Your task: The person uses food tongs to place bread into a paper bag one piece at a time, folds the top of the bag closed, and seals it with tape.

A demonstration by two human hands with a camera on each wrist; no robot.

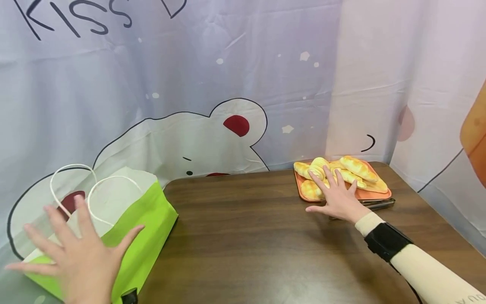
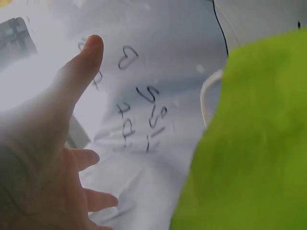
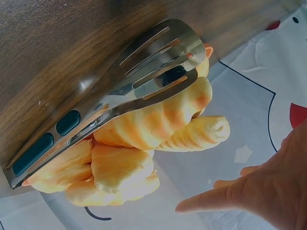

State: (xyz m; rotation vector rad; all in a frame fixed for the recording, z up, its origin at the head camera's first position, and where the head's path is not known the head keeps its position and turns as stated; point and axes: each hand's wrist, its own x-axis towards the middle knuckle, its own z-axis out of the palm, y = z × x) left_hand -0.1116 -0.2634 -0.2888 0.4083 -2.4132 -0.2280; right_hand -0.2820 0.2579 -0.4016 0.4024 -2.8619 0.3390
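My left hand (image 1: 85, 257), fingers spread wide, hovers in front of a bright green paper bag (image 1: 146, 230) with white rope handles; the left wrist view has the bag's green side (image 2: 249, 139) to the right of that hand (image 2: 53, 139). With its fingers also spread, my right hand (image 1: 339, 200) is held above the near edge of an orange tray (image 1: 370, 194) piled with bread rolls (image 1: 357, 166). Metal tongs (image 3: 153, 67) with slotted ends and teal grip pads lie along the tray's near side. Nothing is held in either hand.
The brown wooden table (image 1: 243, 249) stretches between the bag and the tray. A printed cloth (image 1: 212, 76) with a cartoon bear hangs behind the table and continues down the right side.
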